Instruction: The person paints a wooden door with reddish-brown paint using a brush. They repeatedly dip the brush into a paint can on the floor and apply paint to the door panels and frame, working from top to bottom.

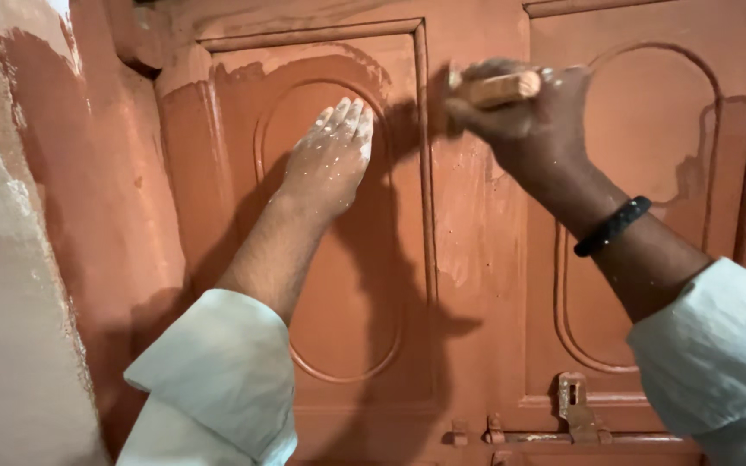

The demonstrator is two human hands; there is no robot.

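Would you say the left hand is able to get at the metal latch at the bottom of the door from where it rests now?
Probably yes: the left hand lies flat and empty on the panel, and nothing blocks the latch below.

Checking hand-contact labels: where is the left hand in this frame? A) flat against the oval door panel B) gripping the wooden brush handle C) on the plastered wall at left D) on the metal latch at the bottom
A: the left hand lies open, palm flat on the oval panel of the red-brown door, while the right hand holds the wooden brush handle.
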